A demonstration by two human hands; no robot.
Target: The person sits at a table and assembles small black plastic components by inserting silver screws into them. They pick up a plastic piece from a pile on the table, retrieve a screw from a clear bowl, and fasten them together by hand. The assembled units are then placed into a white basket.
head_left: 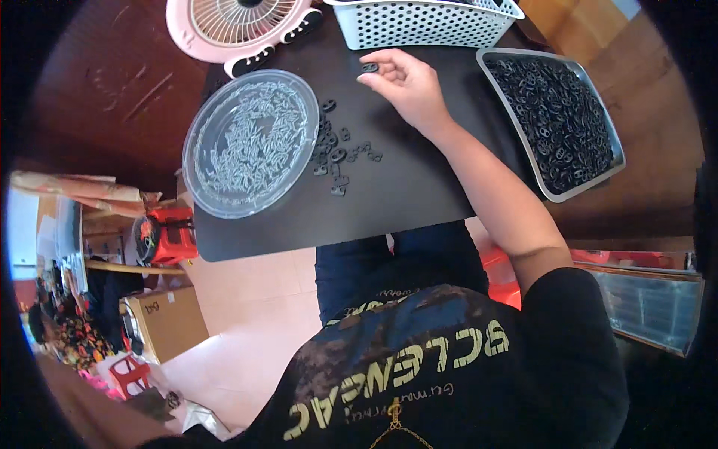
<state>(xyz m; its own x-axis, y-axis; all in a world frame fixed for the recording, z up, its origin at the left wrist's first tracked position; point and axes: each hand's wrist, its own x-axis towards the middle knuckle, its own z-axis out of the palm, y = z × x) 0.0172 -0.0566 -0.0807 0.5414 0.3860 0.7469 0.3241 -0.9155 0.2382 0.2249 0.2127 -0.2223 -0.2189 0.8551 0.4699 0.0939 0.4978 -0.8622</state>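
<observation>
My right hand [410,91] is raised over the far middle of the dark table mat. Its thumb and fingertips are pinched on a small black plastic piece [369,67], oval with holes. To the left lies a loose pile of similar black pieces [329,144], some of them scattered toward the middle. Beside that pile stands a round clear plastic tray [196,161] with many small, pale, slender pieces spread in it. A grey-rimmed rectangular tray [516,140] on the right is heaped with black pieces. My left hand is out of sight; only part of that arm shows at the lower left.
A pink fan [196,41] stands at the far left of the mat [419,187], and a white perforated basket [426,28] at the far edge. On the floor to the left are a cardboard box [173,322] and a red stool [173,238]. A person [75,333] is at the far left.
</observation>
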